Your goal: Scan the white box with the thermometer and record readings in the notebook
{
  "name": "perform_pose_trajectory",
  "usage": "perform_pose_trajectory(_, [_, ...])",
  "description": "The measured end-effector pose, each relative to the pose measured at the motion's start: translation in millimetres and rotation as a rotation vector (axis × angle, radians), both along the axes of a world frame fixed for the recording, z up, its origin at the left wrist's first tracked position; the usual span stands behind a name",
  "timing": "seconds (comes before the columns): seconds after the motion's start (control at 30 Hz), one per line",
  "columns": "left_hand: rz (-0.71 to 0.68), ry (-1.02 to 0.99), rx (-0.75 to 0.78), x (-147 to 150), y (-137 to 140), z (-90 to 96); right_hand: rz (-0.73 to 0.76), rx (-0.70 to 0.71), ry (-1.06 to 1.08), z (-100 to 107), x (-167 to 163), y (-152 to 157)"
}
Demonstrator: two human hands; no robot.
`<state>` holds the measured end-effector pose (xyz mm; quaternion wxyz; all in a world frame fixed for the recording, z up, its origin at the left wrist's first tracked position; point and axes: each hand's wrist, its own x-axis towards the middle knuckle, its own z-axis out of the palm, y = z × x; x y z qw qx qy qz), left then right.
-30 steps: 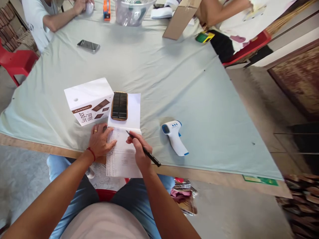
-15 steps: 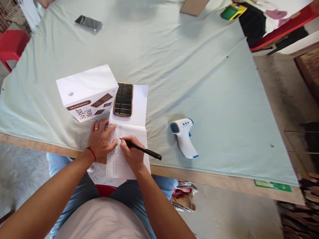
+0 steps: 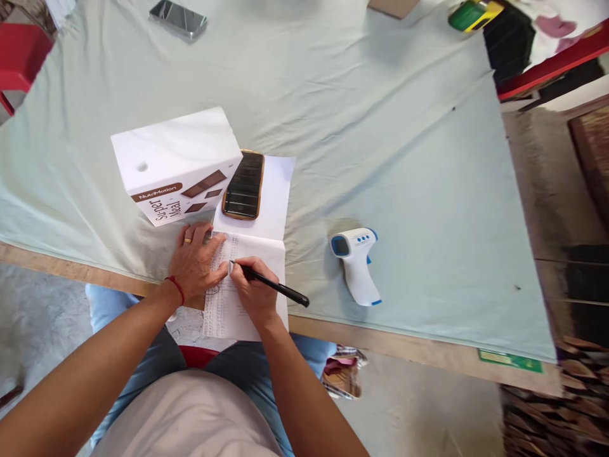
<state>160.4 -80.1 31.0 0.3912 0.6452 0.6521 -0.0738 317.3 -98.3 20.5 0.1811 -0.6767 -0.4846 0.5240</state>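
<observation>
My right grip (image 3: pixel 257 297) pinches a black pen (image 3: pixel 281 289) over the open booklet (image 3: pixel 228 324); whether its tip touches paper, I can't quite tell. My left grip (image 3: pixel 196 261) lies spread at the page's left edge. Beyond, a phone (image 3: pixel 243 187) rests on the upper page, beside a white box (image 3: pixel 176 152).

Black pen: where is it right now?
In the head view, the black pen is in the right hand, its tip over the paper just right of the left hand.
</observation>
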Motion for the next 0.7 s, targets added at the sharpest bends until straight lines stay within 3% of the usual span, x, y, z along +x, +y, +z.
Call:
perform_pose_trajectory(0.4, [-0.002, 0.005, -0.021, 0.2, 0.4, 1.0, 0.011, 0.019, 0.006, 2.2, 0.6, 1.6])
perform_pose_trajectory(0.7, [0.025, -0.008, -0.055, 0.9, 2.2, 2.0, -0.015, -0.067, -0.021, 0.4, 2.5, -1.7])
